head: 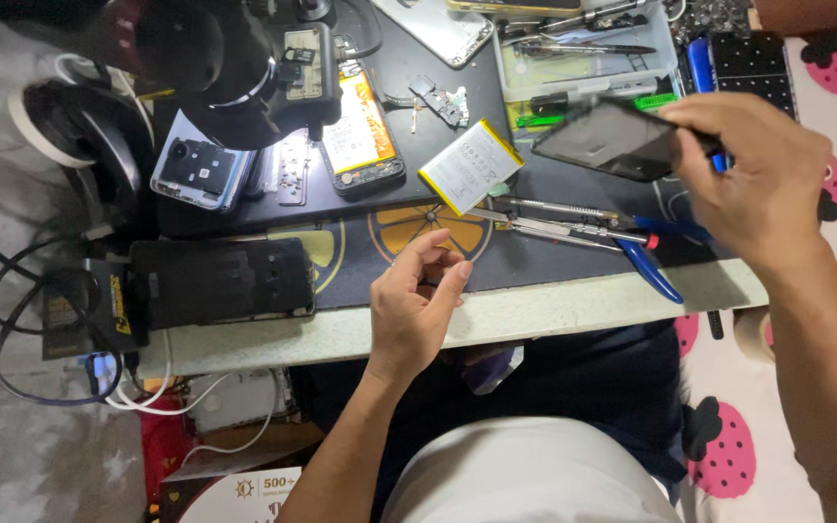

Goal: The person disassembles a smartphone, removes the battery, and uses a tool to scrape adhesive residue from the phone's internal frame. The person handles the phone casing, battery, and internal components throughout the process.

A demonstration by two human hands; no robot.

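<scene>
Materials and finishes on the repair bench.
Glossy black glass panel (615,138); matt black rubber mat (496,254); shiny metal tweezers (554,230); clear plastic tray (588,60); smooth pale tabletop edge (535,312).

Hands: two, left hand (417,308), right hand (762,179). Loose batteries: one (472,166). Opened phones: two, blue (198,172), black (365,131). Dark panels: two, held (612,140), lying (223,281). Microscopes: one (215,58).

Dark glossy phone panel (615,138), tilted, aloft
</scene>
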